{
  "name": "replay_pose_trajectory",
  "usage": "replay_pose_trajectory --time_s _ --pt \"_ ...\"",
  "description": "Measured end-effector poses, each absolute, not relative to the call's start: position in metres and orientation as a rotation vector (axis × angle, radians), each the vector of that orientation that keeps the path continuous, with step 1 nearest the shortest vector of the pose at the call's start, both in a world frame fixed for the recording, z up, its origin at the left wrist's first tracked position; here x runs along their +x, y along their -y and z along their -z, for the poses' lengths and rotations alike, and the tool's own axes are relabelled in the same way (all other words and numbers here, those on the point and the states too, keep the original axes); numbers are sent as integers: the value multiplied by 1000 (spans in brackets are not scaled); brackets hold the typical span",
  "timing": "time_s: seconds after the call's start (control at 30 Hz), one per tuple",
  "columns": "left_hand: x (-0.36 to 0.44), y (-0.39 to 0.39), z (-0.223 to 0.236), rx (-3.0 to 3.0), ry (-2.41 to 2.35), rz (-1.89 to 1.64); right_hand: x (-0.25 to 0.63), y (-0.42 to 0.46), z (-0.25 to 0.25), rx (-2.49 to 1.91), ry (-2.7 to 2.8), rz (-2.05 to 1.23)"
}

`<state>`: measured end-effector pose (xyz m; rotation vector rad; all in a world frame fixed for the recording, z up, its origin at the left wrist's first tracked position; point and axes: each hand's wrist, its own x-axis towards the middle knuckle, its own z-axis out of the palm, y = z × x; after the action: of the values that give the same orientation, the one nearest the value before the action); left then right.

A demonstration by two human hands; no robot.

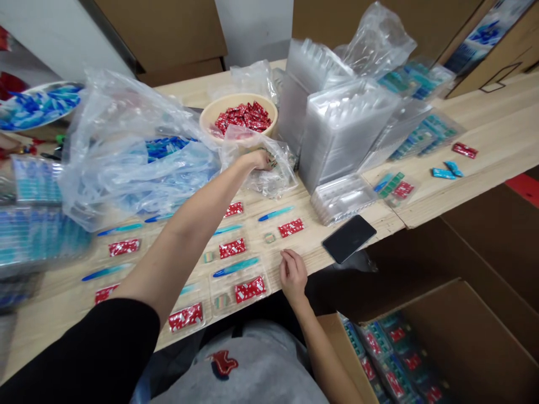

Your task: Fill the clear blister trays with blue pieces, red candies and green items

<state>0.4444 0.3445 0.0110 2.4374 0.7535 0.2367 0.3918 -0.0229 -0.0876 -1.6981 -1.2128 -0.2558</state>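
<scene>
My left hand (261,159) reaches across the table into a clear plastic bag (275,178) holding small greenish pieces; its fingers are mostly hidden there. My right hand (293,274) rests at the table's front edge, fingers loosely curled in, with nothing visible in them. Between my arms lie rows of clear plastic trays (210,297). Several hold a blue pen (236,267), a red patterned packet (250,289) and a small pale striped piece (221,301). In some trays my left forearm covers part of the contents.
Behind the bag stands a cream bowl (204,120) of red packets. Stacked clear trays (341,134) rise to its right, with a black phone (349,238) in front. A large bag of blue pens (138,168) sits left. Below right is an open carton (475,331) of filled packs.
</scene>
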Motion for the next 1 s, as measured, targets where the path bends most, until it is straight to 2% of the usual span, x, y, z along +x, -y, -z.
replay_pose_trajectory --time_s 0.1,0.27,0.43,0.53,0.73,1.0 --pt "430 -337 -22 2427 -830 -225 392 25 83 -1669 1188 218" --pt "394 -299 -41 2040 -676 -745 406 7 42 -1570 1059 87" --pt "366 -255 -51 1585 -459 -774 441 -75 -19 -1164 783 -520" --pt "362 -241 -56 1563 -396 -841 454 -125 -38 -1004 763 -693" --pt "363 -232 -55 1748 -424 -1120 451 -160 -39 -924 664 -728" --pt "364 -233 -44 2005 -643 -1201 453 -173 -24 -876 610 -831"
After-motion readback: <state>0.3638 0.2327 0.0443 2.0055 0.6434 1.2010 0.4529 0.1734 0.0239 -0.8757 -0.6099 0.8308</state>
